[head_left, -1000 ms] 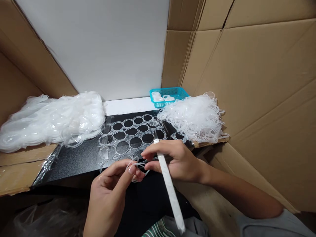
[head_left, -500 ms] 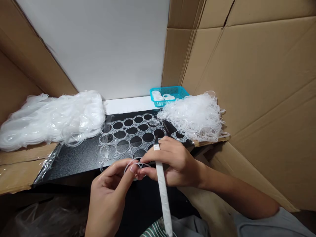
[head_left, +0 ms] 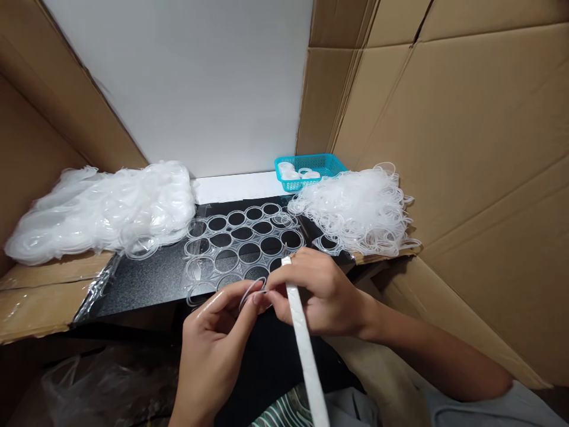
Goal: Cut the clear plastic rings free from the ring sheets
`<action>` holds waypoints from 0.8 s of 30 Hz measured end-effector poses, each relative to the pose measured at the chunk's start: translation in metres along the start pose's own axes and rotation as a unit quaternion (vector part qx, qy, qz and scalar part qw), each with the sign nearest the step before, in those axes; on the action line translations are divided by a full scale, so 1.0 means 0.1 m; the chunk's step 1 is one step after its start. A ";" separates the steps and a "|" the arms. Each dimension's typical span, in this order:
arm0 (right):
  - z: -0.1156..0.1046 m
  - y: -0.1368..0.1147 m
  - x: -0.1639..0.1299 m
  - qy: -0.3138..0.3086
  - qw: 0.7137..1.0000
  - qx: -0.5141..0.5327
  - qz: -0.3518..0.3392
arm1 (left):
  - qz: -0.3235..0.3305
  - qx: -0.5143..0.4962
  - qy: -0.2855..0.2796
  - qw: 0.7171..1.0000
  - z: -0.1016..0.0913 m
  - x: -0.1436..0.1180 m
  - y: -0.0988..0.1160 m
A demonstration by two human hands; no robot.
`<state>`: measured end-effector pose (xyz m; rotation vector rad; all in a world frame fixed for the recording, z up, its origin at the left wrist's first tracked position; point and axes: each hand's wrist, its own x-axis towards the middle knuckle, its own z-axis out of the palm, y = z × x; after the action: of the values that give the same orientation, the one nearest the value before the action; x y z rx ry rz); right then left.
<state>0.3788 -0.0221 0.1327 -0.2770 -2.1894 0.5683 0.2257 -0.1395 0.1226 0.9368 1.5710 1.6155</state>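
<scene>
Both hands meet just in front of the clear plastic sheet of punched rings on the black board. Left hand and right hand pinch one thin clear plastic ring between fingertips; the right also grips a white tape-wrapped blade tool. Beyond the sheet's right edge lies a heap of loose clear rings.

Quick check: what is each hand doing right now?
Left hand: fingers pinched on a clear ring.
Right hand: pinching the same ring, white-wrapped tool held too.
</scene>
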 end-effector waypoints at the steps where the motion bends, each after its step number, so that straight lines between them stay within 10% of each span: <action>1: -0.02 0.00 0.00 0.010 1.000 0.018 0.018 | -0.008 -0.010 -0.011 1.000 -0.02 0.01 -0.03; 11: -0.29 0.30 -0.05 0.098 0.960 0.123 0.232 | -0.122 -0.228 0.000 0.966 0.02 0.17 -0.13; 20: -0.83 1.31 0.22 0.095 0.905 -0.267 0.318 | -0.165 -0.347 -0.009 0.923 -0.03 0.19 0.03; 24: -0.41 0.97 0.11 -0.012 0.956 0.054 0.287 | -0.167 -0.354 -0.012 0.920 -0.02 0.21 0.03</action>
<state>0.4043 0.0796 0.1157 -0.8659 -2.0808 1.0071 0.2133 -0.1227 0.1263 0.2755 0.9255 1.7118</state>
